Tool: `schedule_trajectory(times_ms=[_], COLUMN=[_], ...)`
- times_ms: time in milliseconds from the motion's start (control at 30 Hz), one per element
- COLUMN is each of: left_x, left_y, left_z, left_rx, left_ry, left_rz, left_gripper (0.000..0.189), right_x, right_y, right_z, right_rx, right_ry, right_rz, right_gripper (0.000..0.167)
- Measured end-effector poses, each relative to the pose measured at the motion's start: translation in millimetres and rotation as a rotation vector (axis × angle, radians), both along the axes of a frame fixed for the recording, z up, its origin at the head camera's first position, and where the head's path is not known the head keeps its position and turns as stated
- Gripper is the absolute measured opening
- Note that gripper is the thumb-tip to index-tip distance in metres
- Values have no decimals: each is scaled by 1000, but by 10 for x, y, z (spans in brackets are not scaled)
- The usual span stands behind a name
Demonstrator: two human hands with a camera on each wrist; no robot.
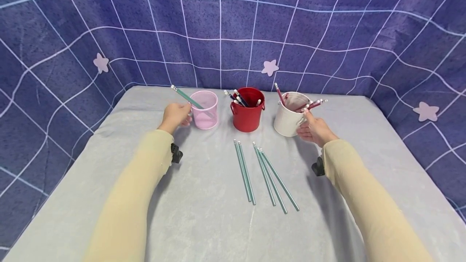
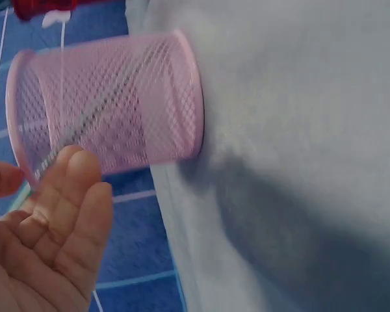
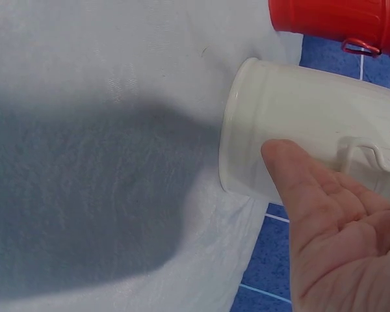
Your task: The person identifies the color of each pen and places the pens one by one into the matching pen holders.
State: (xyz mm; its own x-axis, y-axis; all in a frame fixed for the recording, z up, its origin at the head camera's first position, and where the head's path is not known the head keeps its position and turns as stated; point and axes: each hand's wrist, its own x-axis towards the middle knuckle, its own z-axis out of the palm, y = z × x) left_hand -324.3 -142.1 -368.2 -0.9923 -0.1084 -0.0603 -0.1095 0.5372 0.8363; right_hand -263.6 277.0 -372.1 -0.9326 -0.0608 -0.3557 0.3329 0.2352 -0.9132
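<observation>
In the head view my left hand (image 1: 176, 115) is at the left side of a pink mesh pencil cup (image 1: 206, 121). A green pencil (image 1: 182, 93) leans out over that cup's rim, close by my fingertips. The left wrist view shows the fingers (image 2: 83, 170) fairly straight beside the mesh, thumb tip at the rim. My right hand (image 1: 316, 129) touches the right side of a white metal bucket (image 1: 284, 120) holding several dark red pencils (image 1: 314, 106). Its fingers (image 3: 287, 159) lie extended along the bucket wall near the handle loop, while the thumb reaches the rim.
Between them stands a red bucket (image 1: 246, 120) with several dark blue pencils (image 1: 240, 99). In front, two green pencils (image 1: 244, 172) and three more green pencils (image 1: 271, 175) lie on the grey cloth (image 1: 204, 213). A blue gridded curtain (image 1: 233, 23) with stars hangs behind.
</observation>
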Motion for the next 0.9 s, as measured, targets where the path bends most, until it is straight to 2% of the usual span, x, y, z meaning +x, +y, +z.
schedule_trajectory(times_ms=[67,133,267,367,433,533,600,700,800,900], left_x=[38,83,203,320,402,494,534,569,587,605], left_y=[53,120,264,398,515,701,808,935,1026,1089], left_z=[-2,5,1,-36,-64,-110,-140,-186,-241,-288], left_rx=[20,7,-116,-223,-269,-350,-418,-489,-507,-481], left_ry=[-37,-37,-27,-54,-106,-202,-258,-308,-316,-322], left_rz=[-38,-77,-204,-354,-465,-590,-632,-655,-667,-679], left_gripper=[42,42,38,34,34,36,36,34,33,33], right_x=[7,13,17,14,15,18,24,21,6,-8], right_y=[5,14,17,-1,-5,-3,-2,5,15,24], right_z=[1,2,8,12,15,22,25,26,32,51], right_rx=[7,18,37,34,31,24,12,1,-8,-18], right_ry=[3,10,18,16,14,0,-16,-41,-58,-70], right_rz=[0,3,-5,-6,-4,5,13,29,48,76], right_gripper=[87,86,86,86,86,86,86,86,86,86])
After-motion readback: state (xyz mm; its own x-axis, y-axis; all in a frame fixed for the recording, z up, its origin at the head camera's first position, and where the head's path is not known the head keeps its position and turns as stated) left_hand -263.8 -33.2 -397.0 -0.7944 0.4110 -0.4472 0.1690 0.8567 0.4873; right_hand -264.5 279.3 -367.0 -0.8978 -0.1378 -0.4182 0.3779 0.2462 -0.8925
